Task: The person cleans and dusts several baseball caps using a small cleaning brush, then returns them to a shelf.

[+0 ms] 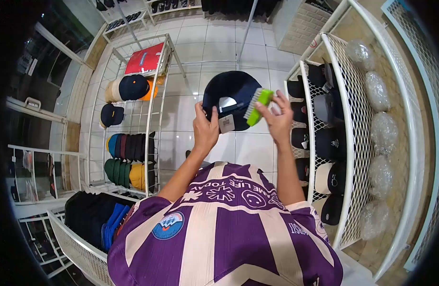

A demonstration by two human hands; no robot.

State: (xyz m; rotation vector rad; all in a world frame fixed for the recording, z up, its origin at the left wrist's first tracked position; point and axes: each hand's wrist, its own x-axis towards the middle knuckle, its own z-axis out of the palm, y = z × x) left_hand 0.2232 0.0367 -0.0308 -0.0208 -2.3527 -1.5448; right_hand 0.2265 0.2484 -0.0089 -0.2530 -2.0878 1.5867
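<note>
Out in front of my chest, my left hand grips a dark navy cap by its near left edge. A white tag hangs at the cap's near side, and a pale opening shows in its middle. In my right hand is a green brush with pale bristles. The bristles face left, right at the cap's right side. My right fingers wrap round the brush's back.
To the left stands a white wire rack with caps and a red packet. On the right, a white mesh shelf carries caps and plastic-wrapped bundles. A basket of dark and blue clothing sits lower left. White floor tiles lie ahead.
</note>
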